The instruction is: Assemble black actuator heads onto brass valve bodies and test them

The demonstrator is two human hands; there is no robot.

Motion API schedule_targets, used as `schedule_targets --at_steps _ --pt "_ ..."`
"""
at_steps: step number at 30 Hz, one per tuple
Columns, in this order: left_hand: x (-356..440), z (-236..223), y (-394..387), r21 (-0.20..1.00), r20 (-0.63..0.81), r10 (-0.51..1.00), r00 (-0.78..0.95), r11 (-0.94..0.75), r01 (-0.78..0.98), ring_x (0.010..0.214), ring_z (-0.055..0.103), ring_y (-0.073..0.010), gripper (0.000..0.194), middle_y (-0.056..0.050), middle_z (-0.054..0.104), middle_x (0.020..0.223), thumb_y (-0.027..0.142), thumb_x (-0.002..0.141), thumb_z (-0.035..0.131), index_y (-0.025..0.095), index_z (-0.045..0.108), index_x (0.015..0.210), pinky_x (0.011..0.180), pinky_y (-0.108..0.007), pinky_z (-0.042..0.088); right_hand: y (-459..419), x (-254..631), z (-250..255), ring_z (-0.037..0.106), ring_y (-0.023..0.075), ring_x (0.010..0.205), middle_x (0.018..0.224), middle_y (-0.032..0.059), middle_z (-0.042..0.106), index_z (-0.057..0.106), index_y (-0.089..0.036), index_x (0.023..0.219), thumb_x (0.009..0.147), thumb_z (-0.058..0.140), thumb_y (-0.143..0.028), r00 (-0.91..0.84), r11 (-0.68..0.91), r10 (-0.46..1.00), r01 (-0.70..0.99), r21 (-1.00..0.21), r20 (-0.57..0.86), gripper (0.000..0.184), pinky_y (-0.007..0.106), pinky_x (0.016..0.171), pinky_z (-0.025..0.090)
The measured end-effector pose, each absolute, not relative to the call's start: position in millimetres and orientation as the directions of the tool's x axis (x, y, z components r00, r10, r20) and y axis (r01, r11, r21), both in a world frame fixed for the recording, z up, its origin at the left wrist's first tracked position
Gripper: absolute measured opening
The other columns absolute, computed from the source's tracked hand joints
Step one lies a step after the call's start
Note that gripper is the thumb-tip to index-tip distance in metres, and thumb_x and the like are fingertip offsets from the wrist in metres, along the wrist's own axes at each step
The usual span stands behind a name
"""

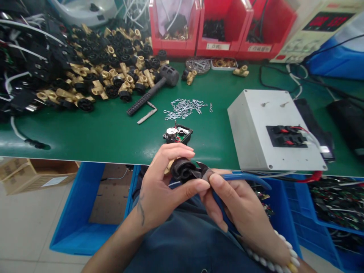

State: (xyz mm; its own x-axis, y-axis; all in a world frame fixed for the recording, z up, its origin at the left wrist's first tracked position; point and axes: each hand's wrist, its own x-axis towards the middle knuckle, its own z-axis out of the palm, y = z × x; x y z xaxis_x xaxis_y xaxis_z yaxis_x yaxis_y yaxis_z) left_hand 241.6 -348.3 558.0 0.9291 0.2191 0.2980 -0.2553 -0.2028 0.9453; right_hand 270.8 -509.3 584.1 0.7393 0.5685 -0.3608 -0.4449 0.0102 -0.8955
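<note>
My left hand [165, 182] is closed around a brass valve fitting with a black round cap [182, 169], held over my lap just below the table's front edge. My right hand [236, 201] grips blue-handled pliers [244, 177], whose dark jaws touch the black cap. On the green table [108, 129] right above my hands sits a small open black housing [178, 134] with a metal disc inside. Behind it lies a scatter of small wire clips [184, 108].
A heap of brass fittings with black caps [110, 72] fills the back left, a black mallet [155, 89] beside it. A grey test box [273, 129] stands at right, red bins [222, 26] at the back, blue crates [85, 212] under the table.
</note>
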Motion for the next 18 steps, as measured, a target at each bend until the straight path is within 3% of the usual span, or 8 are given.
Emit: schedule_targets --at_steps 3,7,18 --pt "242.3 557.7 -347.4 0.936 0.322 0.227 0.919 -0.22 -0.274 0.11 0.064 -0.0201 0.038 -0.006 0.067 0.118 0.037 0.08 0.085 0.023 0.066 0.11 0.086 -0.028 0.057 -511.6 272.3 583.7 0.034 0.0043 0.034 0.044 -0.0054 0.048 0.058 -0.016 0.076 0.099 0.054 -0.058 0.686 0.044 0.591 -0.553 -0.832 -0.425 0.048 0.017 0.038 0.026" --pt "243.6 560.0 -344.3 0.908 0.369 0.188 0.91 -0.283 -0.31 0.106 0.065 -0.0175 0.035 -0.004 0.068 0.109 0.035 0.079 0.087 0.022 0.066 0.103 0.094 -0.029 0.055 -510.6 269.6 581.4 0.032 0.004 0.032 0.043 -0.006 0.047 0.058 -0.016 0.076 0.097 0.057 -0.06 0.671 0.069 0.605 -0.581 -0.811 -0.429 0.049 0.017 0.036 0.024" --pt "241.1 562.2 -344.8 0.93 0.328 0.2 0.923 -0.24 -0.279 0.101 0.067 -0.0183 0.035 -0.005 0.07 0.107 0.041 0.079 0.086 0.022 0.067 0.1 0.083 -0.028 0.056 -509.6 263.0 579.8 0.038 0.007 0.038 0.044 -0.0042 0.047 0.056 -0.019 0.071 0.097 0.055 -0.062 0.763 0.028 0.557 -0.413 -0.91 -0.329 0.05 0.022 0.04 0.028"
